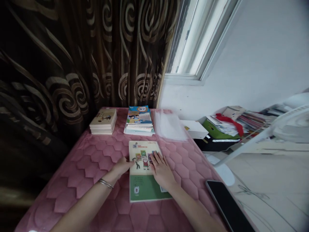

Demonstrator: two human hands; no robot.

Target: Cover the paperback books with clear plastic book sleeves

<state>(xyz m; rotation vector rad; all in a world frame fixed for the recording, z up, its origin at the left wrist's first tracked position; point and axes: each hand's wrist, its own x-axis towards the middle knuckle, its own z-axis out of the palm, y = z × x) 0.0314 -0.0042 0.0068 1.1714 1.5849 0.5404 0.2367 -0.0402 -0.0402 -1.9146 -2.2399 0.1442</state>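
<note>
A book (145,180) with a cream and green cover and cartoon figures lies on the pink quilted table cover (101,183). My left hand (122,166) is at its left edge, thumb on the cover and fingers curled, pinching the edge; the fingertips are partly hidden. Across the right part of the cover my right hand (161,169) lies flat with fingers stretched out. Behind the book, a pile of books with a blue top cover (140,116) stands near the back edge. To its left is a neat stack of beige books (103,120).
Clear plastic sheets (170,125) lie at the back right, beside a white box (196,129). A black phone (227,204) rests along the right edge. Beyond are a white fan (256,137) and piled papers (224,124). A dark patterned curtain (116,54) hangs behind.
</note>
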